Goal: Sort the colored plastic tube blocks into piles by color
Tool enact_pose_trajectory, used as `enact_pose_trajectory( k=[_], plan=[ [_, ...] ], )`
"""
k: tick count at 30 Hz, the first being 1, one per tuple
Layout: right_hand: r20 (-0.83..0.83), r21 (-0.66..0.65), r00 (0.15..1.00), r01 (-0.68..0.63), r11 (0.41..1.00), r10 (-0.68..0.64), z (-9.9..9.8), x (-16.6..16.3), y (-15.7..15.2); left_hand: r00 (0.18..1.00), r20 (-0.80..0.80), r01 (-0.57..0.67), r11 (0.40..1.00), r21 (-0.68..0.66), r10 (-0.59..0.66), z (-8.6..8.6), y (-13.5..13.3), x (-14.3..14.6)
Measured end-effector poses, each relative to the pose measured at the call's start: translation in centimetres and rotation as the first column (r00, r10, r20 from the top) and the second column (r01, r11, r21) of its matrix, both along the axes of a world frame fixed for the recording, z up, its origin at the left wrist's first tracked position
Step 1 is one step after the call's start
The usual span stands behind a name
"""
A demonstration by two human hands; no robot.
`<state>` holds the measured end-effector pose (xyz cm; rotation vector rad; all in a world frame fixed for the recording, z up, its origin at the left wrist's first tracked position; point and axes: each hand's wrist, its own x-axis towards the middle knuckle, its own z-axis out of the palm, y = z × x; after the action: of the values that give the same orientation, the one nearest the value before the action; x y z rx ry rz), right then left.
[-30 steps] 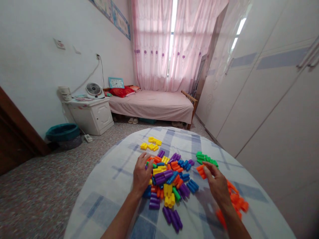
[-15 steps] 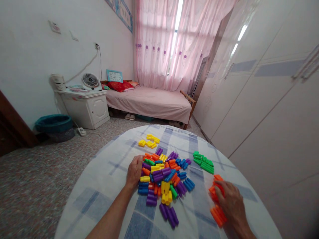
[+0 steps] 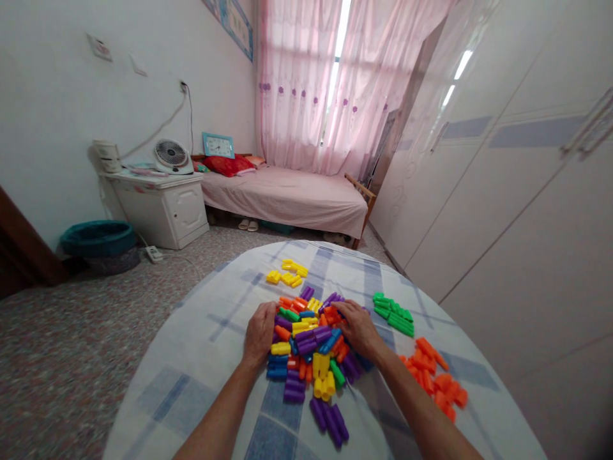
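Note:
A mixed pile of coloured plastic blocks (image 3: pixel 311 342) lies in the middle of a round table with a checked cloth (image 3: pixel 215 358). My left hand (image 3: pixel 259 332) rests on the pile's left edge, fingers curled against the blocks. My right hand (image 3: pixel 357 327) lies on the pile's right side, fingers bent down onto orange and blue blocks. What either hand grips is hidden. Sorted groups lie around: yellow blocks (image 3: pixel 287 273) at the far side, green blocks (image 3: pixel 393 313) to the right, orange blocks (image 3: pixel 433 380) near the right edge, purple blocks (image 3: pixel 329 418) near me.
Beyond the table stand a bed with a pink cover (image 3: pixel 292 198), a white bedside cabinet (image 3: pixel 158 207) with a fan (image 3: pixel 171 155), and a teal basin (image 3: pixel 98 237) on the floor. White wardrobe doors (image 3: pixel 502 191) run along the right.
My right hand left the orange group at the right edge and came back to the right side of the mixed pile. My left hand stayed on the pile's left edge.

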<state>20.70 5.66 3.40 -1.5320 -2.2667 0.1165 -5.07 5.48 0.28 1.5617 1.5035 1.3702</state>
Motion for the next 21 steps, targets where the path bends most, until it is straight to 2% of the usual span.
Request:
enact_pose_trajectory(
  k=[5,10,15,18,21],
  plan=[
    [0.048,-0.073,0.999,0.021,0.997,-0.017,0.3,0.0,0.2,0.999,-0.047,-0.011,1.0,0.001,0.011,0.0,0.0,0.1],
    [0.03,-0.051,0.999,0.023,0.998,-0.022,0.3,-0.1,-0.8,0.996,-0.082,-0.019,1.0,0.008,0.02,-0.1,0.1,0.1],
    [0.021,0.002,1.0,0.018,1.0,-0.018,1.2,0.0,-1.6,0.996,-0.094,0.009,0.999,0.036,-0.006,-0.4,0.2,-0.1],
    [-0.034,0.108,0.994,0.107,0.988,-0.104,1.8,1.9,-2.5,0.995,-0.095,0.018,0.999,0.036,-0.015,-0.5,0.3,-0.2],
    [-0.083,0.208,0.961,0.275,0.939,-0.263,1.8,5.5,-4.2,0.997,-0.08,0.011,1.0,0.008,-0.011,-0.5,0.4,-0.2]
  ],
)
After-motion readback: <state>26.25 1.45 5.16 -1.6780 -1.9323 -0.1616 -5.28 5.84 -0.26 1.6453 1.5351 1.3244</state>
